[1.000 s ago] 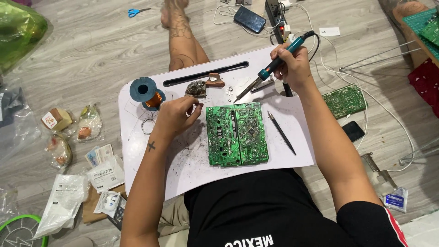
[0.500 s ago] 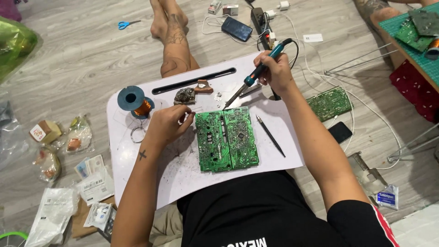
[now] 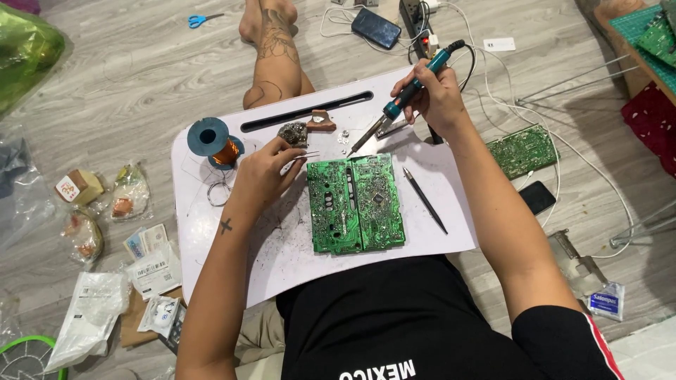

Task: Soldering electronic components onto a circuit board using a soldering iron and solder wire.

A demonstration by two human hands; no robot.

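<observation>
A green circuit board [image 3: 355,203] lies on a white lap tray [image 3: 296,253] across my legs. My right hand [image 3: 431,95] is shut on a teal-handled soldering iron [image 3: 398,104], held above the tray's far edge with its tip pointing down-left toward small metal bits. My left hand [image 3: 265,172] pinches thin tweezers [image 3: 304,155] just left of the board's top corner. A blue spool of copper wire [image 3: 213,139] stands to the left of that hand. A dark lump [image 3: 291,131] and a brown block [image 3: 321,122] sit near the tray's slot.
A thin black tool [image 3: 424,200] lies right of the board. A second green board [image 3: 522,150], two phones [image 3: 377,27] [image 3: 537,197], a power strip and white cables lie on the wood floor. Plastic packets [image 3: 91,309] clutter the left; blue scissors [image 3: 204,19] lie far off.
The view has shifted slightly, so the tray sits lower in frame. Both hands keep their grips; the iron's tip stays near the tray's far edge.
</observation>
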